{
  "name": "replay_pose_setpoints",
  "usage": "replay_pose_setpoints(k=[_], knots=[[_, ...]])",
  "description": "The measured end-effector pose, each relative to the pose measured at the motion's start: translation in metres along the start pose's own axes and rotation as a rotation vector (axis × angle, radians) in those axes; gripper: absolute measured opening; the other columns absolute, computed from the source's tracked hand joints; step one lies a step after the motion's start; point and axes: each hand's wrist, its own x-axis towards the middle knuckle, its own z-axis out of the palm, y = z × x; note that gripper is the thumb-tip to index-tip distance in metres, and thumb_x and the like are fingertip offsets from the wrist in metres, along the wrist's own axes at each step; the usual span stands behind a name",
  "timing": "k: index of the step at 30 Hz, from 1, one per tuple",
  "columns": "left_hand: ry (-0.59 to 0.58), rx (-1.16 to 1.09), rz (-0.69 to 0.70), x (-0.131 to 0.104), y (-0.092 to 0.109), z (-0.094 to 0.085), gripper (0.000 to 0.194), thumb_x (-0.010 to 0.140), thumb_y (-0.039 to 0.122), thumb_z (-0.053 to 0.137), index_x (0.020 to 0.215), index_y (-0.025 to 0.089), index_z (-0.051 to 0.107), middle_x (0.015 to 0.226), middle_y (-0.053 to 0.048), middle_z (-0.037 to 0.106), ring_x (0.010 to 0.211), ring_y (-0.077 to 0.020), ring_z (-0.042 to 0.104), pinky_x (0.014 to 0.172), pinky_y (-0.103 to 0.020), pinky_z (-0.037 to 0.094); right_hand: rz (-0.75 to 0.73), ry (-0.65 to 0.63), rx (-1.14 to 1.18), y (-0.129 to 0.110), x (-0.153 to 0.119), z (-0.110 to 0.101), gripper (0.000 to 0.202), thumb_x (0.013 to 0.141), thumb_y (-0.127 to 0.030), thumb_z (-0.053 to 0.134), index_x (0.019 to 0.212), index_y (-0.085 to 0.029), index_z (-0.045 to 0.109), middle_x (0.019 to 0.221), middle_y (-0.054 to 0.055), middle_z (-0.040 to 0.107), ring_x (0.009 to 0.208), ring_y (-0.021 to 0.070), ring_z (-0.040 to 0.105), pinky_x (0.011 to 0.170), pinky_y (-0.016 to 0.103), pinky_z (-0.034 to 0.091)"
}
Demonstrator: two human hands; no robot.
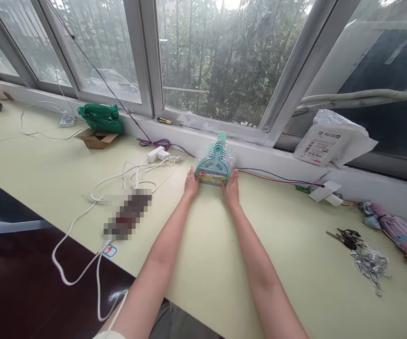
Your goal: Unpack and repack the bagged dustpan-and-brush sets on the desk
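Observation:
A row of small mint-green dustpans [213, 164], nested one behind another in clear plastic, stands upright against the low wall under the window. The front one has a dark strip and a yellow printed label near its lower edge. My left hand [191, 184] presses on the stack's left side. On the opposite side my right hand [231, 188] grips it, with the thumb at the front lower corner. Both arms stretch forward over the table, and the stack is held between my palms. The farther dustpans are mostly hidden behind the front one.
Left of the stack lie white cables with a plug adapter [158, 154] and a blurred-out dark object [129, 215]. A green bag [101, 117] sits by an open cardboard box [96, 138]. Rightward are a power strip [325, 190], keys [346, 239], a folded umbrella [397, 230] and a white package [332, 139].

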Motion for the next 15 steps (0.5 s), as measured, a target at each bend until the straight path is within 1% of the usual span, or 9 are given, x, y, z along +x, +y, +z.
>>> replay_pose_setpoints(k=[1, 3, 5, 6, 8, 10, 12, 15], knots=[[0.004, -0.007, -0.016, -0.001, 0.000, -0.001, 0.067, 0.085, 0.026, 0.053, 0.146, 0.014, 0.026, 0.147, -0.018, 0.035, 0.138, -0.0269, 0.031, 0.110, -0.040, 0.028, 0.012, 0.010, 0.013, 0.000, -0.001, -0.002, 0.079, 0.092, -0.041, 0.035, 0.148, -0.016, -0.014, 0.157, 0.015, -0.004, 0.145, 0.0277, 0.004, 0.110, 0.053, 0.025], [0.012, -0.034, -0.047, -0.007, 0.000, -0.006, 0.070, 0.083, 0.028, 0.059, 0.144, 0.013, 0.028, 0.147, -0.019, 0.033, 0.139, -0.0269, 0.027, 0.113, -0.040, 0.025, 0.035, 0.042, 0.050, 0.001, -0.006, -0.006, 0.082, 0.091, -0.044, 0.036, 0.147, -0.014, -0.016, 0.157, 0.017, -0.007, 0.145, 0.0279, 0.005, 0.110, 0.053, 0.024], [0.019, -0.076, -0.073, -0.016, 0.001, -0.012, 0.074, 0.080, 0.027, 0.062, 0.143, 0.015, 0.027, 0.148, -0.019, 0.032, 0.139, -0.0263, 0.027, 0.113, -0.040, 0.024, 0.066, 0.069, 0.089, 0.004, -0.016, -0.011, 0.081, 0.091, -0.042, 0.036, 0.148, -0.011, -0.013, 0.157, 0.017, -0.006, 0.145, 0.0261, 0.005, 0.112, 0.048, 0.023], [0.025, -0.098, -0.086, -0.022, 0.002, -0.015, 0.075, 0.079, 0.025, 0.063, 0.143, 0.015, 0.025, 0.148, -0.019, 0.031, 0.139, -0.0259, 0.028, 0.112, -0.040, 0.026, 0.090, 0.069, 0.105, 0.006, -0.022, -0.013, 0.080, 0.091, -0.040, 0.036, 0.148, -0.010, -0.009, 0.157, 0.017, -0.004, 0.145, 0.0251, 0.006, 0.113, 0.046, 0.023], [0.039, -0.135, -0.110, -0.036, 0.003, -0.022, 0.074, 0.080, 0.021, 0.061, 0.143, 0.016, 0.024, 0.148, -0.019, 0.030, 0.137, -0.0250, 0.032, 0.110, -0.040, 0.029, 0.145, 0.027, 0.134, 0.011, -0.038, -0.018, 0.075, 0.089, -0.036, 0.038, 0.149, -0.009, 0.001, 0.156, 0.017, 0.007, 0.145, 0.0238, 0.009, 0.114, 0.044, 0.022], [0.050, -0.158, -0.123, -0.052, 0.004, -0.028, 0.070, 0.080, 0.018, 0.059, 0.142, 0.018, 0.026, 0.146, -0.018, 0.033, 0.133, -0.0239, 0.036, 0.108, -0.039, 0.032, 0.161, -0.036, 0.152, 0.013, -0.057, -0.023, 0.070, 0.087, -0.031, 0.039, 0.149, -0.011, 0.012, 0.154, 0.016, 0.020, 0.143, 0.0236, 0.016, 0.114, 0.045, 0.022], [0.052, -0.172, -0.129, -0.067, 0.005, -0.034, 0.063, 0.081, 0.016, 0.057, 0.139, 0.020, 0.031, 0.143, -0.016, 0.037, 0.129, -0.0229, 0.041, 0.105, -0.037, 0.036, 0.117, -0.097, 0.130, 0.012, -0.077, -0.029, 0.065, 0.086, -0.027, 0.041, 0.147, -0.013, 0.021, 0.150, 0.015, 0.030, 0.141, 0.0245, 0.023, 0.114, 0.048, 0.021], [0.055, -0.181, -0.128, -0.085, 0.006, -0.042, 0.053, 0.081, 0.014, 0.054, 0.132, 0.019, 0.040, 0.137, -0.014, 0.044, 0.124, -0.0216, 0.046, 0.101, -0.036, 0.040, 0.028, -0.218, 0.009, 0.004, -0.103, -0.039, 0.051, 0.088, -0.023, 0.038, 0.138, -0.016, 0.041, 0.146, 0.015, 0.039, 0.139, 0.0261, 0.029, 0.113, 0.053, 0.019]])
